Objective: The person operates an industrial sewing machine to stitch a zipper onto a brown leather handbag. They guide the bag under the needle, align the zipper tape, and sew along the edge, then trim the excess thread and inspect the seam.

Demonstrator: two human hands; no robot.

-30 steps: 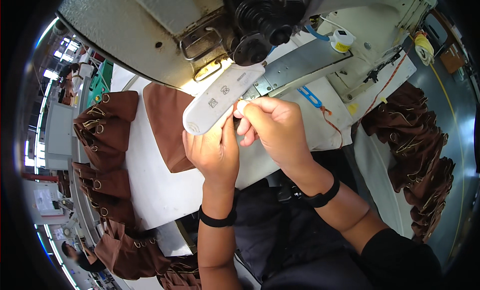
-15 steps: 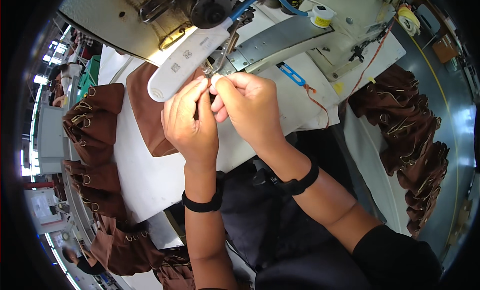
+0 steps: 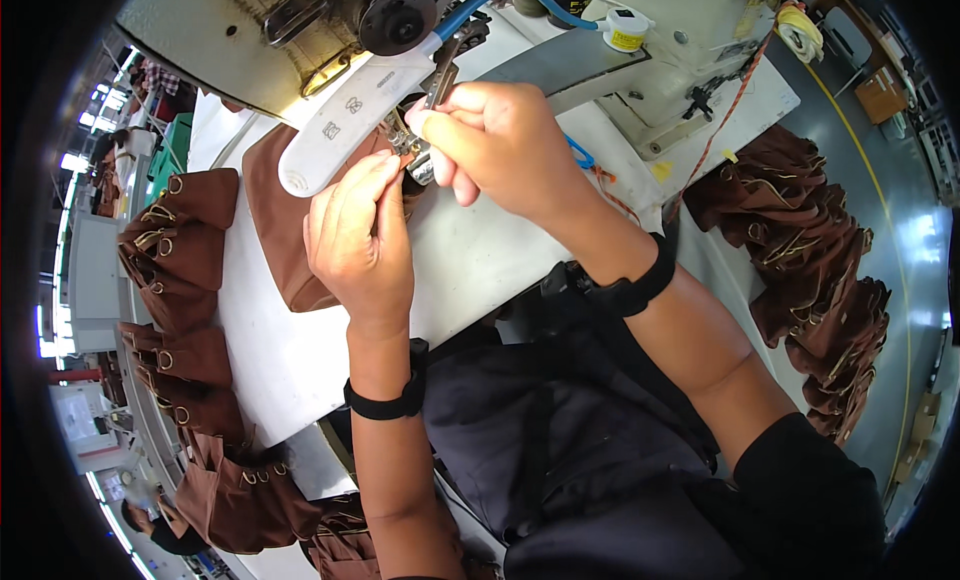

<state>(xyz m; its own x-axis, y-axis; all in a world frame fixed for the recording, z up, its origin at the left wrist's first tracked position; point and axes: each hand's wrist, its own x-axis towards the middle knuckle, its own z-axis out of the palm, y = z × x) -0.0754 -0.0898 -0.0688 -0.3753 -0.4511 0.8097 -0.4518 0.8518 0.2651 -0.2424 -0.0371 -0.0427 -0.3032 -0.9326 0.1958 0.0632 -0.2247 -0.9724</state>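
Under the sewing machine head, my left hand (image 3: pixel 360 245) is closed, its thumb and fingertips pressed together at a small brown edge beside the metal presser parts (image 3: pixel 408 142). A brown bag piece (image 3: pixel 283 235) lies on the white table, partly under this hand and the machine's white lamp arm (image 3: pixel 345 120). My right hand (image 3: pixel 500 145) is just right of the needle bar (image 3: pixel 440 78), with thumb and forefinger pinched; whatever they hold is too small or hidden. Its other fingers curl near a shiny metal part of the machine arm.
Stacks of brown bag pieces with metal rings (image 3: pixel 175 250) line the table's left edge. More brown pieces (image 3: pixel 790 230) hang at the right. A blue-handled tool (image 3: pixel 580 152), a corded red string (image 3: pixel 722 140) and a small white pot (image 3: pixel 627 28) are near the machine.
My hands, whose fingertips met before, are now apart. The right hand has risen to the needle bar; the left stays low by the presser parts. The whole view has shifted slightly.
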